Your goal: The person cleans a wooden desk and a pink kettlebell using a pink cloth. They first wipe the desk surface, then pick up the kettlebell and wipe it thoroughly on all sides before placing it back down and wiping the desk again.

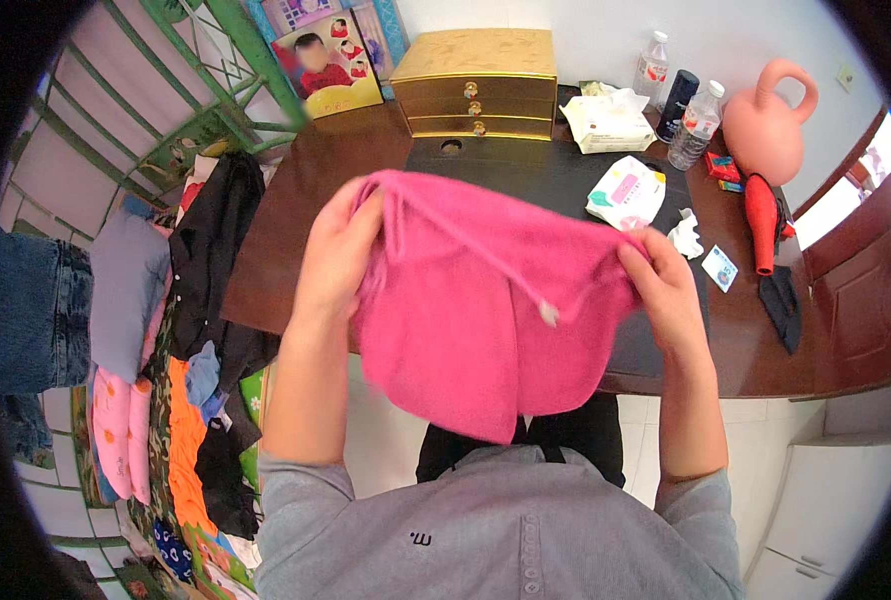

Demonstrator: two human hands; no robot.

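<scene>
I hold a pink cloth garment [466, 320] up in front of my chest, above the near edge of a dark wooden table [296, 200]. My left hand [334, 250] grips its upper left edge, fingers curled into the fabric. At the upper right edge, my right hand [666, 285] pinches the cloth. A thin pink drawstring with a white tip [548, 314] hangs across the front of the garment. The cloth sags between both hands and hides part of the table behind it.
On the table stand a gold drawer box [478, 85], a tissue box [608, 125], a wipes pack [626, 192], two water bottles [696, 125], a dark can [678, 105], a pink jug [766, 120] and a red tool [763, 220]. A heap of clothes [181, 340] lies at my left.
</scene>
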